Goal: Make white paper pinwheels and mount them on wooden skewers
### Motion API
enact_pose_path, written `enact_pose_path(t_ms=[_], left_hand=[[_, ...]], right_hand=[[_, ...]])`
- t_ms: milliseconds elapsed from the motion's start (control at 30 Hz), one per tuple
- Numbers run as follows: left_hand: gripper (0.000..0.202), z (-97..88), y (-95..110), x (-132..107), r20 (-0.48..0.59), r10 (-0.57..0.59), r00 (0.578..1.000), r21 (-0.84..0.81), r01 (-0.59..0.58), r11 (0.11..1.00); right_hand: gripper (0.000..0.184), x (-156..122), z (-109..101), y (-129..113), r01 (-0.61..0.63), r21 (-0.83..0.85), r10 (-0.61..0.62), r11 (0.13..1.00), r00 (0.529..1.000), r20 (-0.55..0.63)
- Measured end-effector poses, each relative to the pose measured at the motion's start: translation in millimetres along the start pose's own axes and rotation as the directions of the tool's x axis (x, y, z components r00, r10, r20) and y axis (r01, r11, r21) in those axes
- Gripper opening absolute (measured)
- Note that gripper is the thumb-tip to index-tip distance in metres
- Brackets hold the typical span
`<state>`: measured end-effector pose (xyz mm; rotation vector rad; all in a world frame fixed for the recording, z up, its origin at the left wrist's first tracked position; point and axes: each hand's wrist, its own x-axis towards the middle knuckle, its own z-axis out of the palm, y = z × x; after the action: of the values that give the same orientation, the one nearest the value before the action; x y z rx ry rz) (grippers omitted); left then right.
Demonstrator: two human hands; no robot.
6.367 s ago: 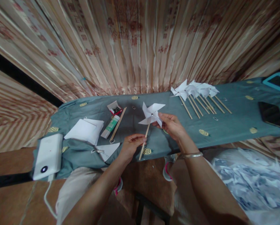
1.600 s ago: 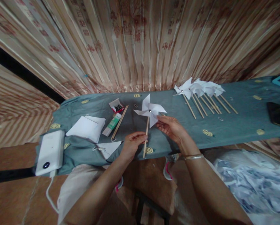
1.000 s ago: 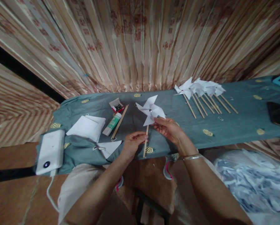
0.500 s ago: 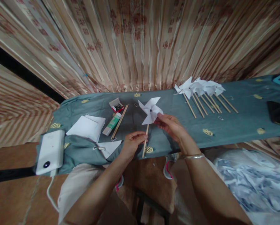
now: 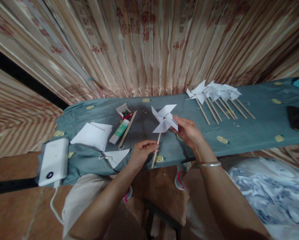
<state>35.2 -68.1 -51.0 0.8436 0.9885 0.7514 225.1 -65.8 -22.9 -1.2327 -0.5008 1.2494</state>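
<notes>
A white paper pinwheel point(image 5: 162, 125) with a pin at its centre is held up over the middle of the cloth-covered table. My left hand point(image 5: 144, 151) is closed in a pinch around its wooden stick. At the right edge of the blades, my right hand point(image 5: 187, 130) has its thumb and fingers on the paper; some of those fingertips are hidden behind it. To the left of my left hand lie a glue stick point(image 5: 119, 132), loose wooden sticks point(image 5: 127, 130), a small open box of pins point(image 5: 124, 111) and scissors point(image 5: 106, 157) on a folded paper piece point(image 5: 118, 158).
Several pinwheels point(image 5: 201, 91) lie in a row at the back right. Stacked white paper point(image 5: 89, 136) and a white power bank point(image 5: 53, 161) with a cable are at left. A dark phone point(image 5: 298, 118) lies far right. A bag of paper scraps point(image 5: 269, 193) stands below right.
The pinwheel's head has tilted to the right and turned slightly. My right hand has moved a little to the right with it, while my left hand stays on the stick.
</notes>
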Motion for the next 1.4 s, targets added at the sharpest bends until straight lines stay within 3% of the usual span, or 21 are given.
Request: enact_pose_path(t_ms=[900,1400], left_hand=[[0.032,1.1,1.0,-0.4,-0.011,-0.005,1.000,-0.007,0.005,1.000],[0.030,1.0,0.4,-0.7,-0.019,0.001,1.000,-0.029,-0.001,1.000]], right_hand=[[0.037,-1.5,1.5,3.9,0.014,-0.029,-0.013,0.999,1.000,0.026],[0.029,-4.5,4.7,4.1,-0.068,-0.007,0.068,0.998,0.997,0.036]])
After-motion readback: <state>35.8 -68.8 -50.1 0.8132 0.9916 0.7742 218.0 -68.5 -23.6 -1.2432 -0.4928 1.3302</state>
